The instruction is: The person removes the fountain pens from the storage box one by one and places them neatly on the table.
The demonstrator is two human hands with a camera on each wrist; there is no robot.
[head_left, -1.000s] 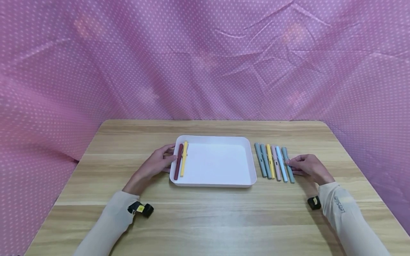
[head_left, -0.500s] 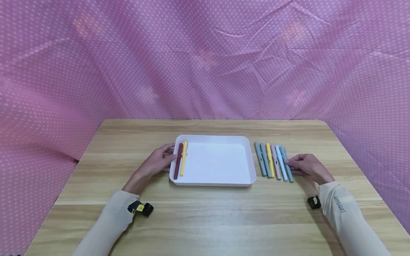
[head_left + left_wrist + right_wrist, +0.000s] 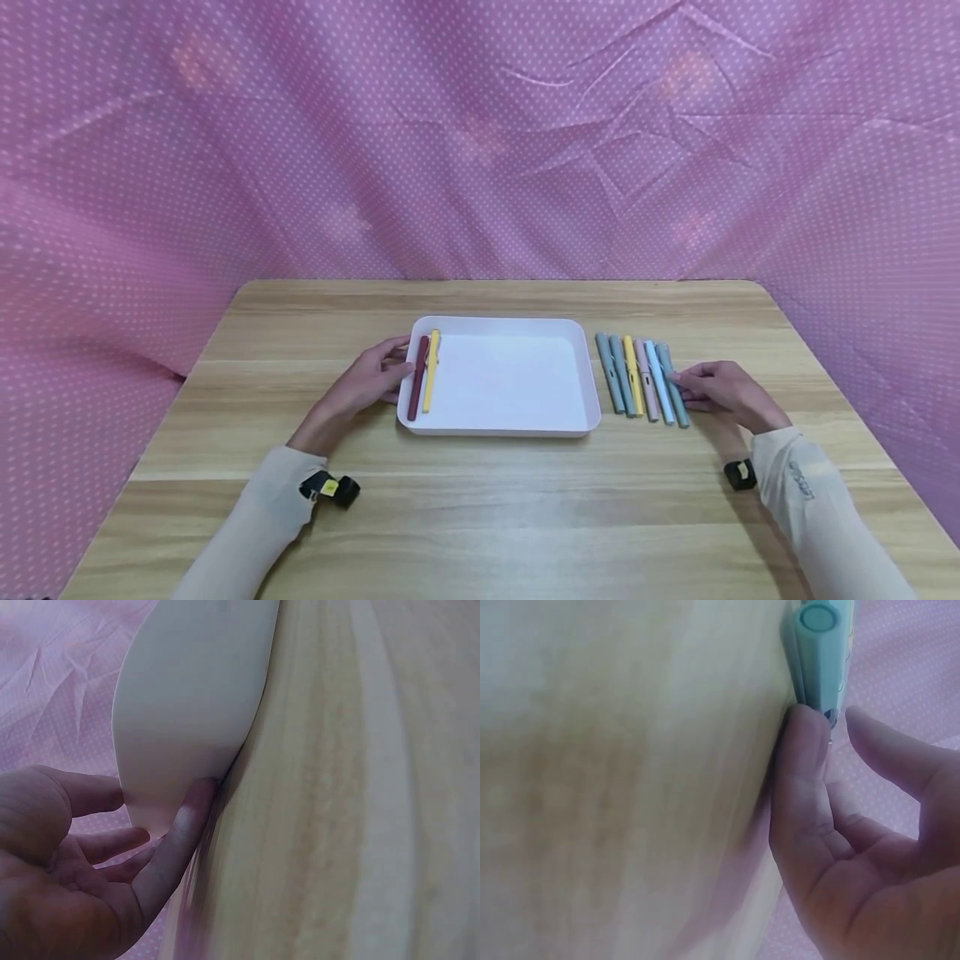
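Light wooden desk stood before pink dotted cloth; left hand, fingers relaxed, touched the white tray. Right hand fingers touched the outermost teal pen; grasp indeterminate.

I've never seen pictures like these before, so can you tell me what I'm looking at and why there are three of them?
These are three cameras on one person. The big picture comes from a camera on the head, looking down at a wooden table. The two blurry close-ups come from small cameras strapped to each wrist.

On the table sits a white tray with a dark red pen and a yellow pen inside it. Beside the tray lies a row of six pens.

The left hand touches the tray's edge; its wrist picture shows a thumb against the white side. The right hand touches the grey-blue pen at the end of the row. Neither hand has lifted anything.
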